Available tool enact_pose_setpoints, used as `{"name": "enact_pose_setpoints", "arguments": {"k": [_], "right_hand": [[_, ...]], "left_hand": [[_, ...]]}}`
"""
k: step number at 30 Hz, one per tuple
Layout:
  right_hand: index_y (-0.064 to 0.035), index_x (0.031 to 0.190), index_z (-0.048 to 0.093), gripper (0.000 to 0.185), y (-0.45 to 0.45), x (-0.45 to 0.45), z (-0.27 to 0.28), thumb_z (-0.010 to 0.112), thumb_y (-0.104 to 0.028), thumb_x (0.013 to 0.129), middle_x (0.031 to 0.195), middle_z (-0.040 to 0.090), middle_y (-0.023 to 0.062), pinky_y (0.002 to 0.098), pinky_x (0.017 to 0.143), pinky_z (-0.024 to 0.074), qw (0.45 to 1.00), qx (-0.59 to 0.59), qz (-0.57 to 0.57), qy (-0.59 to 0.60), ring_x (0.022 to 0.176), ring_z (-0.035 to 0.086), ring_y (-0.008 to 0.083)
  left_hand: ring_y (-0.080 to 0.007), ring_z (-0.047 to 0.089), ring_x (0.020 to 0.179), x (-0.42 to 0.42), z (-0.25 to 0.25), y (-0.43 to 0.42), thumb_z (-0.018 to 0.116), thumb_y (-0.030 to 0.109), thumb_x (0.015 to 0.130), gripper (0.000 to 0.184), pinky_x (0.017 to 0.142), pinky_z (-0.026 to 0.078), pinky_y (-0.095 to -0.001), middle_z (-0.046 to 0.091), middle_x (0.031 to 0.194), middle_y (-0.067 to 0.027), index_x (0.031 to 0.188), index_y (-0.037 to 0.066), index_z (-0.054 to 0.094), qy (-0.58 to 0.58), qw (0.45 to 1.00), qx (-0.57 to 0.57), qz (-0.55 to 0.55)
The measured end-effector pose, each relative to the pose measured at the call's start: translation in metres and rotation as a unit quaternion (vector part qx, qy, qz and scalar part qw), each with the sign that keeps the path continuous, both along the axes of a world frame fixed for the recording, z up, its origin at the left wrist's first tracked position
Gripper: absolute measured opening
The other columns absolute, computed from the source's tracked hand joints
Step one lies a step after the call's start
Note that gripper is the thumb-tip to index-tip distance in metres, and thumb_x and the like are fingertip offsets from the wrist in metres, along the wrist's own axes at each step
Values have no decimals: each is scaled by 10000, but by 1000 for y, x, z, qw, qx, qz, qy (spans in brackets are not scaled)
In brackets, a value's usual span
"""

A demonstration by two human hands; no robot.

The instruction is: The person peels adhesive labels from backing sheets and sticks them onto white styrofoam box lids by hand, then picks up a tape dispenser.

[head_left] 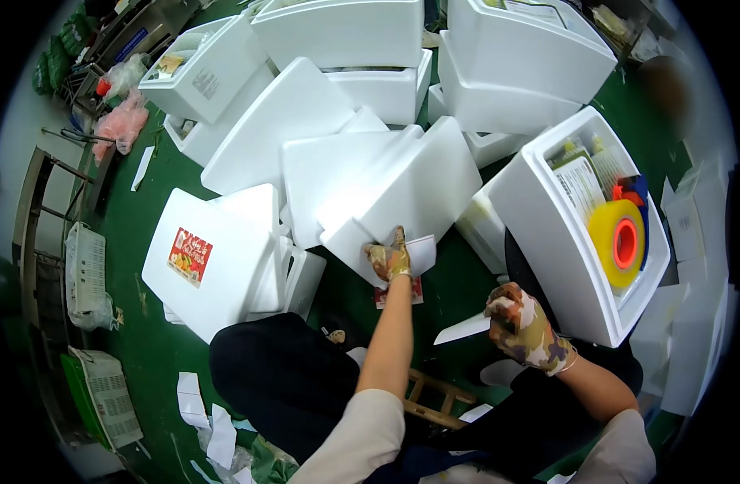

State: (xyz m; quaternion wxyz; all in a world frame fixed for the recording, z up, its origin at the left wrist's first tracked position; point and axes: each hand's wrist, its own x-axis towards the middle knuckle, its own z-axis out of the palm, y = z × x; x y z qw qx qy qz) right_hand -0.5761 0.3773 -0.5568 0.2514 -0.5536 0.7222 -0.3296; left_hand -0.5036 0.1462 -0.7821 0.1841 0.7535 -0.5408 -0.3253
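My left hand (388,260), in a camouflage-patterned glove, is closed at the lower edge of a tilted white foam lid (425,181), thumb pointing up against it. A white paper slip (421,255) sticks out beside its fingers. Below the wrist shows part of a red printed label (399,294); I cannot tell whether it is held. My right hand (528,327), gloved alike, pinches a white strip of paper (464,329) above my right leg. Left of my hands, another foam lid (204,254) bears a red printed label (190,256).
A foam box (539,194) at right holds a yellow tape roll (610,242) on a dispenser and packed goods. Several foam boxes (338,36) stand stacked ahead. Paper scraps (221,436) litter the green floor (156,343). Plastic crates (86,274) stand at left.
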Motion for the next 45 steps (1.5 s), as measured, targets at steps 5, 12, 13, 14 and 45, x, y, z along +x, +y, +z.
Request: {"name": "enact_pose_setpoints", "arguments": {"k": [5, 12, 13, 14, 45], "right_hand": [[-31, 902, 577, 180, -14, -1, 4, 613, -24, 726, 953, 554, 134, 361, 719, 506, 1000, -22, -21, -6, 817, 592, 307], [-85, 947, 582, 193, -38, -10, 108, 665, -154, 787, 927, 579, 98, 367, 734, 492, 980, -21, 104, 168, 856, 587, 299], [-96, 940, 605, 209, -40, -7, 116, 680, -187, 767, 956, 575, 115, 386, 809, 461, 983, -13, 110, 149, 905, 567, 325], [-101, 933, 606, 208, -44, -2, 127, 685, -218, 780, 985, 576, 109, 382, 823, 458, 975, -17, 133, 179, 919, 567, 316], [53, 1400, 298, 712, -169, 198, 87, 420, -458, 920, 1456, 280, 256, 421, 1111, 216, 944, -163, -28, 284, 1350, 283, 366]], "left_hand": [[-377, 591, 971, 6, 3, 8, 799, 548, 606, 722, 832, 487, -448, 577, 1076, -220, 975, -23, 555, 72, 996, 39, -28], [-190, 627, 752, 142, 146, -19, 765, 127, 739, 330, 685, 510, -282, 659, 842, -133, 911, -113, 619, 372, 897, -85, -224], [-198, 636, 770, 164, 190, -19, 772, 131, 737, 387, 698, 511, -272, 667, 884, -135, 974, -132, 616, 406, 888, -42, -211], [-187, 636, 769, 187, 225, -17, 770, 134, 745, 390, 704, 512, -263, 669, 906, -141, 995, -126, 622, 406, 891, 4, -202], [-313, 657, 912, 434, 355, 11, 569, 218, 856, 412, 808, 555, -418, 638, 1052, -228, 1142, -77, 548, 588, 805, -63, 37]]}}
